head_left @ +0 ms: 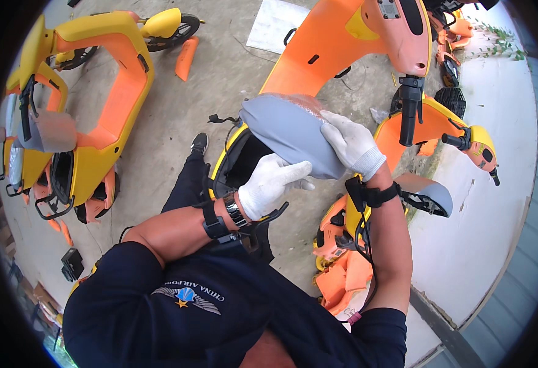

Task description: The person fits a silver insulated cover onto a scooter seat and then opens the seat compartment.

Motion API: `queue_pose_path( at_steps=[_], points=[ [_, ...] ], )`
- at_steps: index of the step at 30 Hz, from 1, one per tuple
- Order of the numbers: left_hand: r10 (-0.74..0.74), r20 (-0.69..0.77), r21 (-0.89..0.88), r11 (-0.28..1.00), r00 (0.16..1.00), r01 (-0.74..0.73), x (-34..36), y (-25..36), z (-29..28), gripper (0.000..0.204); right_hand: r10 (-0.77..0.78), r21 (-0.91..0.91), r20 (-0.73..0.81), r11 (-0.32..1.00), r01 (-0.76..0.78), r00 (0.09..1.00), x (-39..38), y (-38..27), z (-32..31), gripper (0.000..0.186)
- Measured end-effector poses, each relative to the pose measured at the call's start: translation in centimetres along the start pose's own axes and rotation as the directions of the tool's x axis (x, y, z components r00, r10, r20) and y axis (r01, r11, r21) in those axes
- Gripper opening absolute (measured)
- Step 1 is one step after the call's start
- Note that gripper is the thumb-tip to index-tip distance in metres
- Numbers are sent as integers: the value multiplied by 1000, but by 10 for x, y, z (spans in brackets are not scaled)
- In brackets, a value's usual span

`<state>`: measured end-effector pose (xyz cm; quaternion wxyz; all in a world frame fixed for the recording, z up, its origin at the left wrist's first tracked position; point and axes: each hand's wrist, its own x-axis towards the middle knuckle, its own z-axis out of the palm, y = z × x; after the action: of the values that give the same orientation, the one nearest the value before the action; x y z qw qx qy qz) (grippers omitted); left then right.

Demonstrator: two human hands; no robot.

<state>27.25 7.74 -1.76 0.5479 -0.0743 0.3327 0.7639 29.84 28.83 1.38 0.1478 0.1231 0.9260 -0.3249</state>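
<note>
A grey scooter seat (284,122) with a worn reddish patch is tilted up above the dark open compartment (244,156) of an orange and yellow scooter (312,43). My right hand (351,141), in a white glove, holds the seat at its right side, fingers over the top. My left hand (272,184), also gloved, is at the seat's lower edge with the index finger reaching along it and the other fingers bent; their exact hold is partly hidden. The black handlebar grip (408,116) hangs just above and right of my right hand.
More orange and yellow scooters stand at left (106,141) and right (482,150), with loose orange panels (342,276) on the concrete floor (177,107). A white board (269,24) lies behind. A white wall (489,92) runs along the right.
</note>
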Motion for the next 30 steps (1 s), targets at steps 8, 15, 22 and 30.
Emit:
queue_pose_path(
  at_steps=[8, 15, 22, 30],
  points=[
    [-9, 91, 47, 999, 996, 5, 2, 6, 6, 27, 72, 17, -113, 997, -71, 991, -1, 3, 16, 36],
    [-11, 61, 193, 981, 998, -1, 10, 10, -4, 23, -135, -211, -200, 973, 92, 970, 6, -8, 4, 25],
    [-43, 10, 321, 946, 999, 38, -1, 8, -9, 25, -34, -640, 177, 755, 141, 984, 22, -52, -14, 18],
    [-9, 9, 445, 896, 1000, 4, -20, 4, -14, 28, -29, -719, 246, 665, 202, 969, 9, -73, 6, 16]
  ],
)
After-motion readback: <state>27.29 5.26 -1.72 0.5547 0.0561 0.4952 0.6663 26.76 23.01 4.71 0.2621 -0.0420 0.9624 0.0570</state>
